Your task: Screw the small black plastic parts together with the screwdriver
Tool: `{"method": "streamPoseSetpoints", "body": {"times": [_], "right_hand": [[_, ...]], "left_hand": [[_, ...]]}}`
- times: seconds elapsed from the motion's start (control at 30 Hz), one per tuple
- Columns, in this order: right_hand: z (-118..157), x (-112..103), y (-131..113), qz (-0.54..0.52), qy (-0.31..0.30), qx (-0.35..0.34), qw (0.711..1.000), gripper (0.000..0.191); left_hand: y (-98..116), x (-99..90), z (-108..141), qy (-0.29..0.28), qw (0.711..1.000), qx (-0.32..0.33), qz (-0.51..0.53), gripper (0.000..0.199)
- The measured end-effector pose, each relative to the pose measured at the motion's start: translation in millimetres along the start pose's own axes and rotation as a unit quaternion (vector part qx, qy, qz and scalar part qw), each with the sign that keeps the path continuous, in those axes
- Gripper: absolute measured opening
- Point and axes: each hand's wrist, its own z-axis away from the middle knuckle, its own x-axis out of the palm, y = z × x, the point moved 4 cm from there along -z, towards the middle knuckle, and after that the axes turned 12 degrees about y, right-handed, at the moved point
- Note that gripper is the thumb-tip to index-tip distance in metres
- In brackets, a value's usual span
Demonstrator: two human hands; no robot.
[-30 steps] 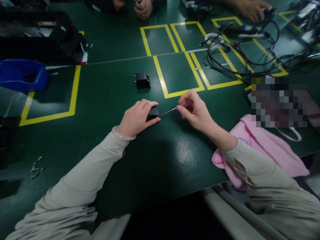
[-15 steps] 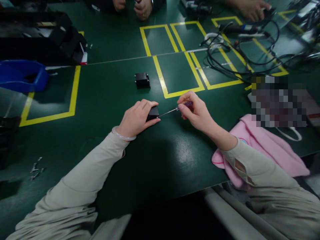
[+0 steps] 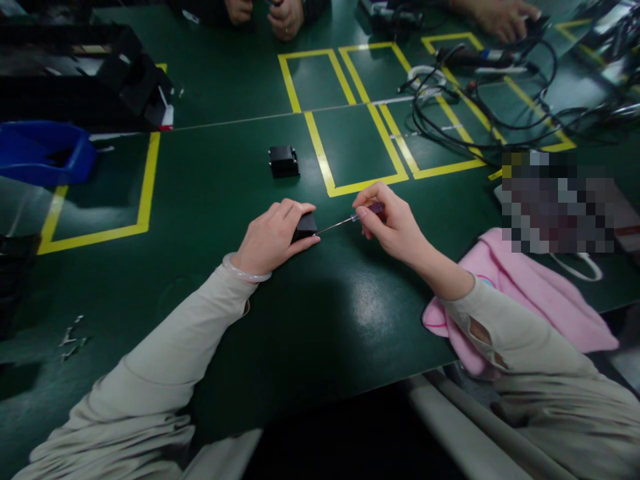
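A small black block point(image 3: 305, 225) is held down on the green table point(image 3: 320, 320) between the thumb and fingers of my left hand point(image 3: 274, 233). My right hand point(image 3: 390, 223) grips the purple handle of a screwdriver point(image 3: 374, 209). Its thin metal shaft points left, and the tip meets the block's right end by my left fingertips. Beyond my hands sits a second black block point(image 3: 284, 161) with small metal bits at its sides. Several small metal screws point(image 3: 73, 340) lie loose at the left.
A blue bin point(image 3: 47, 153) and a black rack point(image 3: 75, 80) stand at the left. Black cables point(image 3: 425, 123) coil at the back right. A pink cloth point(image 3: 535, 293) lies by my right forearm. Other people's hands point(image 3: 286, 19) rest across the table.
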Motion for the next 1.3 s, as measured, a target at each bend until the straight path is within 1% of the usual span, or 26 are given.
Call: {"method": "streamPoseSetpoints", "body": {"times": [0.2, 0.4, 0.63, 0.77, 0.87, 1.03, 1.2, 1.3], "right_hand": [[-1.1, -1.1, -0.4, 0.014, 0.006, -0.003, 1.0, 0.024], [-0.3, -0.4, 0.2, -0.007, -0.005, 0.004, 1.0, 0.018], [-1.5, -0.9, 2.0, 0.001, 0.006, 0.011, 1.0, 0.026], [-0.4, 0.1, 1.6, -0.002, -0.007, 0.006, 1.0, 0.019], [-0.3, 0.2, -0.2, -0.005, -0.007, 0.005, 1.0, 0.018], [-2.0, -0.6, -1.9, -0.006, -0.007, 0.012, 1.0, 0.029], [-1.6, -0.3, -1.6, -0.011, -0.017, 0.009, 1.0, 0.022], [-1.5, -0.3, -1.6, -0.007, -0.013, 0.01, 1.0, 0.023]], "left_hand": [[0.1, 0.1, 0.4, -0.001, 1.0, -0.002, 0.001, 0.055], [1.3, -0.3, -0.4, -0.004, 1.0, -0.005, -0.001, 0.055], [0.5, -0.5, -0.6, -0.009, 1.0, -0.015, 0.011, 0.055], [0.6, -0.6, -0.6, -0.012, 1.0, -0.018, 0.014, 0.055], [0.4, -0.4, -0.6, -0.009, 1.0, -0.014, 0.009, 0.055], [0.5, -0.6, 0.0, -0.007, 1.0, -0.009, 0.001, 0.055], [0.5, -1.5, 0.2, -0.009, 1.0, -0.011, 0.004, 0.054], [0.3, -1.3, -0.1, -0.01, 1.0, -0.012, 0.008, 0.055]]}}
